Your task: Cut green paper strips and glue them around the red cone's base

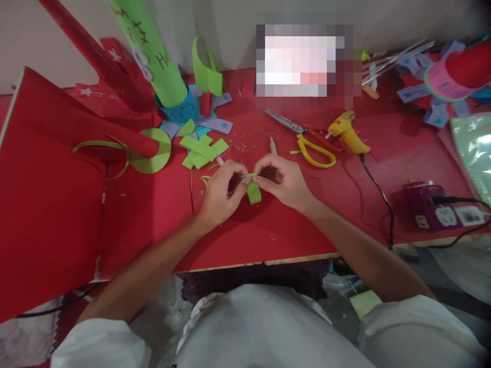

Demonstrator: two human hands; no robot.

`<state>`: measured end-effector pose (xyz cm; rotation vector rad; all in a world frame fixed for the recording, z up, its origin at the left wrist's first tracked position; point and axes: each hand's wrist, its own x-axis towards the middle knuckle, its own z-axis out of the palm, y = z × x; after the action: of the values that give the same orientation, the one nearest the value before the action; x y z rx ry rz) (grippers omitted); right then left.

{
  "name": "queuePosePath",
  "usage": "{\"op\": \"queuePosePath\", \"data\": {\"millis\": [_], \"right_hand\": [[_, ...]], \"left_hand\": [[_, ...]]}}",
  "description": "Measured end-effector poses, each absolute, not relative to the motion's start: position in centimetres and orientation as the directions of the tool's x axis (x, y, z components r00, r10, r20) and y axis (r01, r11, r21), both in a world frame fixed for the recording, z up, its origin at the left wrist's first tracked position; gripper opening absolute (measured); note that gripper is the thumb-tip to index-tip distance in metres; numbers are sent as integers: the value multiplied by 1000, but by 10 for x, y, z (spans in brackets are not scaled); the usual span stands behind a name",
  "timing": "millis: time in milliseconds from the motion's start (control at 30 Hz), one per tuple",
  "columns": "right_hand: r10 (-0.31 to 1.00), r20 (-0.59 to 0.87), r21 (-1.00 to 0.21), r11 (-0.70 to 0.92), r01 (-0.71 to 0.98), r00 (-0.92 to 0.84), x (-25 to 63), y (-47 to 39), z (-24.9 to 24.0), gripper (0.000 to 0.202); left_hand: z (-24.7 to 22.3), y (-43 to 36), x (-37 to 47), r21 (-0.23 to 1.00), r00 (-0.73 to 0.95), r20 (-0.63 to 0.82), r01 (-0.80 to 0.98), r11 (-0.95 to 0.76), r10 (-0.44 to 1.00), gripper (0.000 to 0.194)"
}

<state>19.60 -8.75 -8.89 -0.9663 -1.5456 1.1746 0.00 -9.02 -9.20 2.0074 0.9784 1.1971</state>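
Between my two hands is a small green foam strip [253, 193], its lower part hanging below the fingertips. My left hand [223, 190] pinches its upper edge from the left. From the right, my right hand [284, 180] pinches the same edge, thumb and forefinger close to those of the left. Just beyond my left hand lies a pile of cut green pieces [201, 152]. A pale pointed stick or pen [273, 145] shows behind my right hand. Scissors with yellow and red handles [316, 153] lie to the right, beside a yellow glue gun [349, 133].
A green tube with a blue base [169, 76] stands at the back left. Red board [49, 194] rises at the left. A purple power box [431, 207] with cables sits at the right. Paper scraps dot the red table [245, 240]. A pink-banded red cone shape [448, 76] lies far right.
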Motion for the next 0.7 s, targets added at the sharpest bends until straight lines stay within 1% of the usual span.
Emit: {"op": "queuePosePath", "data": {"millis": [200,367,567,700], "right_hand": [[947,207,-974,224,42,-244,196,-89,-89,40],[944,220,-972,234,30,-245,196,-89,-89,37],[945,234,-966,253,55,-231,197,-89,-88,35],[937,250,-960,273,66,-243,197,-88,-88,34]], "left_hand": [[-91,-90,0,773,323,471,298,-560,821,13],[-89,-91,0,773,329,472,293,-564,818,13],[-91,-90,1,785,320,462,285,-549,827,12],[-92,-90,1,774,321,469,298,-558,822,16]]}}
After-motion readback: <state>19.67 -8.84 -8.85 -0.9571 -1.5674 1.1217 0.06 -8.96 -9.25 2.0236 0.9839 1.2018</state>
